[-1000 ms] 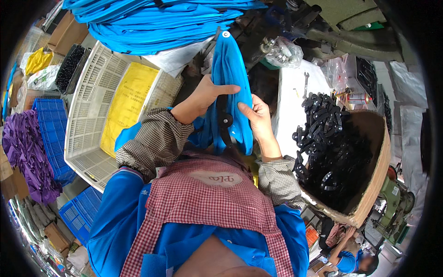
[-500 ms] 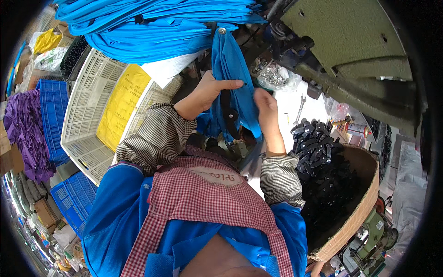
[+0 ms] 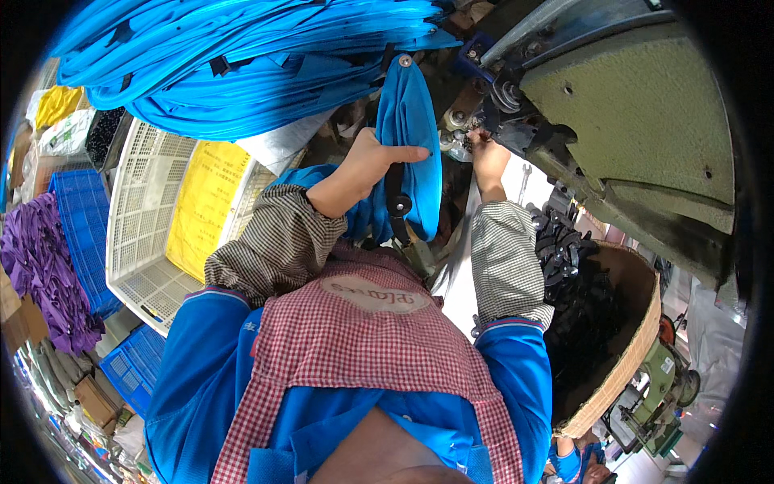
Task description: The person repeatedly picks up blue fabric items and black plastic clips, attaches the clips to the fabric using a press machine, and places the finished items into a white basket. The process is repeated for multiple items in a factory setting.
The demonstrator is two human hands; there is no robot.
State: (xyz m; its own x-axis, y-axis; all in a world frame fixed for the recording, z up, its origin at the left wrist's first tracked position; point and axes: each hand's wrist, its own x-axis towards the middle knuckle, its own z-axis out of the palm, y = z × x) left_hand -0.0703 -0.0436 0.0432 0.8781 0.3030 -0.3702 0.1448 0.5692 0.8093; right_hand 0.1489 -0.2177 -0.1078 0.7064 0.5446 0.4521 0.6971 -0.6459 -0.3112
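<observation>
blue folded fabric, pinched in the left hand, is best held flat and steady; right hand beside clear plastic bag, grip unclear.

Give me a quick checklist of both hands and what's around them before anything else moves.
1. Left hand gripping the blue cloth: ok, thumb across it.
2. Silver fastener at the cloth's far end uncovered: ok.
3. Right hand well away from the green machine: not ok, fingers close to its metal parts.
4. Right fingertips holding something: cannot tell, too small and shadowed.
5. Wrench out from under the right hand: ok, lies beside it.
</observation>
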